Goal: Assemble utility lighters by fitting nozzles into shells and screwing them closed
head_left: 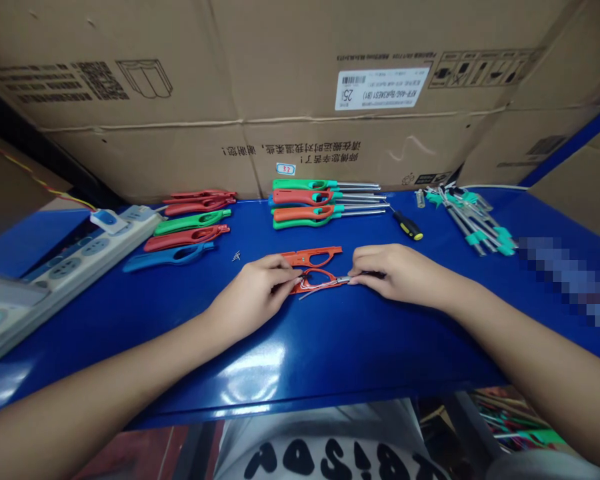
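Note:
In front of me lies an orange lighter shell half (324, 271), with thin white wires (307, 287) and a grey tube across it. At its handle end, the thumb and forefinger of my left hand (260, 290) pinch a small dark part by the wires; the fingers partly hide it. From the other side, the fingertips of my right hand (387, 270) grip a short silver metal piece (343, 281) at the nozzle end. Just behind is a second orange shell half (313, 257), its far-left end partly covered by my left hand.
Several shell pieces (193, 221) lie left, beside a white power strip (65, 267). Lighters with metal nozzles (330, 197) lie behind my hands. A black-yellow screwdriver (407, 225), nozzle assemblies (475, 220) and small screws (236, 255) are around. A cardboard wall (180, 153) closes the back.

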The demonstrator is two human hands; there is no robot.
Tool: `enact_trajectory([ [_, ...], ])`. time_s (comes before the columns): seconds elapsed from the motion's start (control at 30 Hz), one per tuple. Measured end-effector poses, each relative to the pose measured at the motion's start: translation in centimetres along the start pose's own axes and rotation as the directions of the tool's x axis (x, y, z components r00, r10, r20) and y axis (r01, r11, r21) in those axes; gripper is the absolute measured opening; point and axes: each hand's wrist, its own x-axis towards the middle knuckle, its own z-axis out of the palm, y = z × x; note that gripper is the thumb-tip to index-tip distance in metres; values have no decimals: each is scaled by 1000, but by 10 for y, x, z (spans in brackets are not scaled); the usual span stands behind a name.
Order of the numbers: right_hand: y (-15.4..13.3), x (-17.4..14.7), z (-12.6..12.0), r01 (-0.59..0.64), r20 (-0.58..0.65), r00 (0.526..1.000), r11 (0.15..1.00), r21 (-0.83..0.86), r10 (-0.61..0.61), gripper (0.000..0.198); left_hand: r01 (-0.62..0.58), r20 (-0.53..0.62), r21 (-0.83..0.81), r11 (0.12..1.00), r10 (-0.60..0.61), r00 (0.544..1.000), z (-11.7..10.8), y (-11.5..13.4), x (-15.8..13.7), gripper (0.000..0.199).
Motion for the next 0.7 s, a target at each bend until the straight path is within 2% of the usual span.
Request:
enact_trajectory([
  [0.1,-1,0,-1,-17,8,1000,1000,-14,17,14,-13,85,127,992,2,996,-3,5,-2,26],
  [0.27,-3,-1,-1,-36,10,999,998,-42,37,13,-56,258,341,938,-36,966,-12,19,-2,39],
  [0.5,-2,-1,-2,-38,25,999,999,-23,39,14,-173,263,562,809,24,964,-9,20,-22,46],
  [0.6,-2,-1,-3,-31,15,999,999,18,31,15,-176,259,532,828,38,965,-5,12,-25,49],
  [0.7,-2,-2,-3,-46,10,999,995,89,45,19,-118,255,393,912,15,967,-5,8,-20,45],
])
